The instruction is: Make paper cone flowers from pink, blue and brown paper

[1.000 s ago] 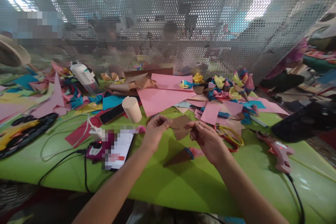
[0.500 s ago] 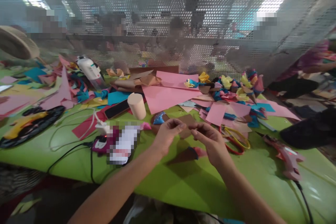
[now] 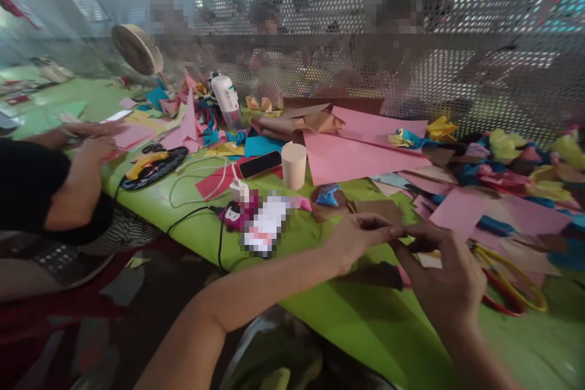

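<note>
Left hand (image 3: 351,242) and right hand (image 3: 446,274) meet at the fingertips above the worktop (image 3: 350,320); whether anything is pinched between them cannot be told. Brown paper (image 3: 378,210) shows just beyond the left hand. A brown cone (image 3: 380,276) lies beneath both, partly hidden. Assessed risk: a dropped wrist could crush the cone; a rightward sweep could snag the red and yellow handles (image 3: 543,303)

Brown cone (image 3: 371,275) partly hidden behind right grip (image 3: 448,277), phone screen (image 3: 267,222) blurred, co-worker (image 3: 30,189) cut off left
</note>
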The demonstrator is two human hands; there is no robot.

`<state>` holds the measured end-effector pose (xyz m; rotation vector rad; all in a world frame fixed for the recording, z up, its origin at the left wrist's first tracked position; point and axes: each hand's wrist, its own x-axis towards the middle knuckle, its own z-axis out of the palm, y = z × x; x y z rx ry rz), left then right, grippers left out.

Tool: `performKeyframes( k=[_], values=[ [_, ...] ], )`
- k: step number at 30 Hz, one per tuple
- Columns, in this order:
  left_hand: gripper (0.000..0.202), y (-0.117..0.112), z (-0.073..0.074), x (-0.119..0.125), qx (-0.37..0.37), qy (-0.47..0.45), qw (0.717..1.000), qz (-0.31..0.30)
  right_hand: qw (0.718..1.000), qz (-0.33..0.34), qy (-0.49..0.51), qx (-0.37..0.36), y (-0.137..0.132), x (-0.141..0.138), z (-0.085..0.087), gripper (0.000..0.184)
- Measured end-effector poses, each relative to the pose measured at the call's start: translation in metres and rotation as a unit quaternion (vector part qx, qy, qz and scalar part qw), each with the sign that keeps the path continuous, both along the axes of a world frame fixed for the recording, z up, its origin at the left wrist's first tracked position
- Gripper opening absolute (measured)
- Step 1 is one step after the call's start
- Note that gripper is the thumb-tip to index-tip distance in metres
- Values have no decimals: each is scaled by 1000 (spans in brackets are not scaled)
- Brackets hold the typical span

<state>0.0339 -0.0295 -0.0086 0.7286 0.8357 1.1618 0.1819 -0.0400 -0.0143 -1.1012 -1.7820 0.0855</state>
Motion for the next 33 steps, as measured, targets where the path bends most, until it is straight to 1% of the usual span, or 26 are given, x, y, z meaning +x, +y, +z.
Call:
performKeyframes(
  k=[2,7,9,13,16,17,18,19,20,22,24,25,27,30,32,33],
  values=[
    [46,-1,2,-1,3,14,1000,-8,999,-3,-26,38,0,-1,2,7],
    [40,-1,6,-3,19,52,998,-5,994,-2,-49,95,0,1,5,19],
    [37,-1,7,-3,20,72,997,-6,995,-2,-51,92,0,2,7,20],
    [31,1,5,-6,35,117,992,-14,997,3,-41,69,1,2,11,15],
    [37,3,6,-12,58,161,985,-25,999,3,-1,41,1,4,17,13],
    [41,4,8,-15,76,187,979,-42,999,-2,19,29,1,5,19,13],
    [45,5,10,-18,100,223,968,-60,999,-7,39,18,1,6,21,12],
    [46,6,12,-22,132,272,950,-79,998,-13,57,9,2,7,23,11],
    [43,6,14,-25,168,334,922,-103,997,-18,74,2,2,8,24,10],
    [36,5,16,-30,226,451,856,-116,995,-27,97,-9,3,11,27,7],
    [34,3,14,-32,268,527,798,-117,994,-32,107,-17,3,12,29,6],
    [35,2,12,-32,283,548,778,-122,993,-32,108,-20,3,12,30,6],
    [35,-1,8,-29,305,568,752,-138,994,-26,107,-21,3,12,31,7],
    [28,-6,6,-24,323,579,729,-173,994,-17,107,-18,3,11,32,8],
    [25,-8,8,-22,324,584,720,-190,993,-22,111,-21,3,12,32,8],
    [24,-9,11,-21,318,583,721,-198,993,-26,113,-26,3,12,33,8]
  ],
)
